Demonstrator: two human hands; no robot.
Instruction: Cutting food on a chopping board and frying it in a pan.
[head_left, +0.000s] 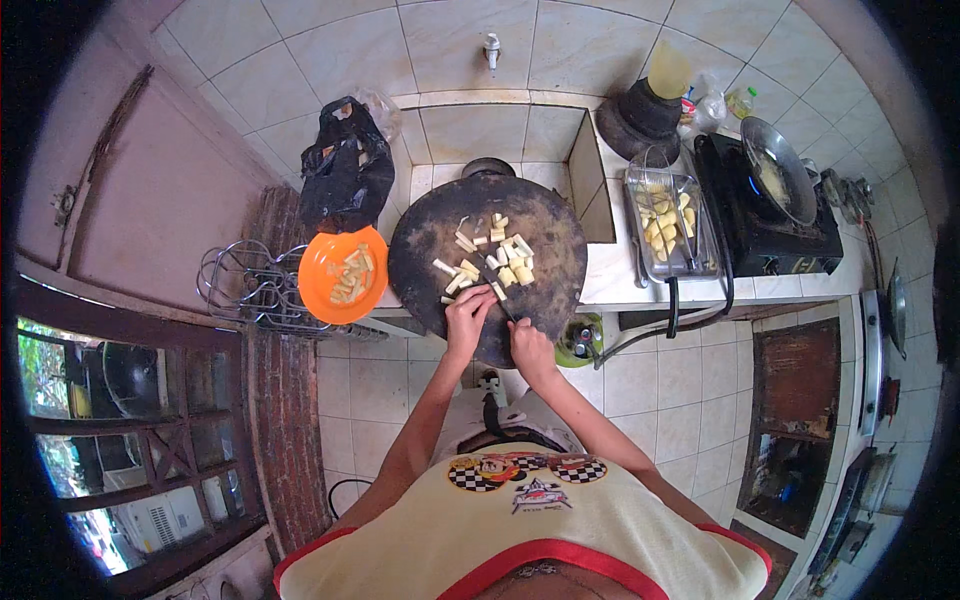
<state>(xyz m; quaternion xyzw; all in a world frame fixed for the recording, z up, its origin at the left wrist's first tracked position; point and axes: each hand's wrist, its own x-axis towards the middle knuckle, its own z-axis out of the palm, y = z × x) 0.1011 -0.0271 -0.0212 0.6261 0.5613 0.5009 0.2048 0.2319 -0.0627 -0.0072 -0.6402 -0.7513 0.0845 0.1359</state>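
My right hand (532, 349) grips the handle of a kitchen knife (504, 300), its dark blade pointing away from me across a round, dark wooden chopping board (551, 225). Close beside the blade, my left hand (471, 315) has its fingertips on a pale vegetable piece (499, 291), partly hidden by the fingers and knife. Cut pale vegetable pieces (517, 251), some chunky and some stick-like, lie scattered over the board's middle. Left of the board, an orange plate (309, 262) holds more pale cut sticks (352, 277).
A black plastic bag (349, 180) stands behind the plate, near a metal wire rack (225, 274). To the right, a clear tray (709, 259) holds peeled yellowish pieces (664, 229). A wok (780, 172) sits on a gas stove (739, 232); below the counter is a green gas cylinder (592, 341).
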